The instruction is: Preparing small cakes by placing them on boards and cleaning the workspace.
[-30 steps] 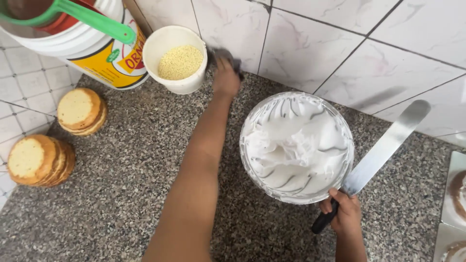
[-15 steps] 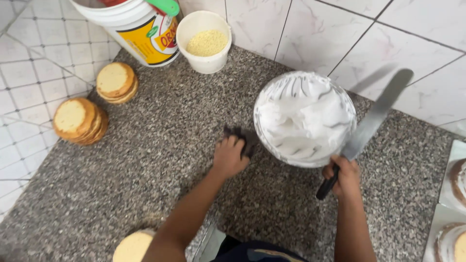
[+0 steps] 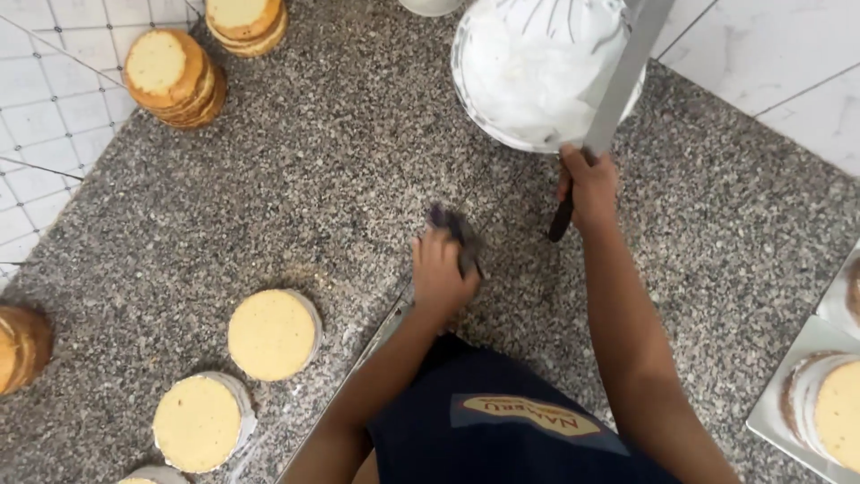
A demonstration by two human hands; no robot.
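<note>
Nearer the counter's front edge now, left hand [image 3: 441, 273] grips dark cloth [image 3: 455, 231]; right hand [image 3: 587, 184] holds spatula [image 3: 618, 85].

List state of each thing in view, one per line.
left hand: pressed on dark cloth, flat on granite counter
right hand: gripping spatula, blade over bowl
bowl of white cream: full, upright
cake rounds on liners: lying flat, bare
stacked cake rounds: piled, upright

left hand [image 3: 441, 273] pressed flat, right hand [image 3: 587, 184] gripping
</note>
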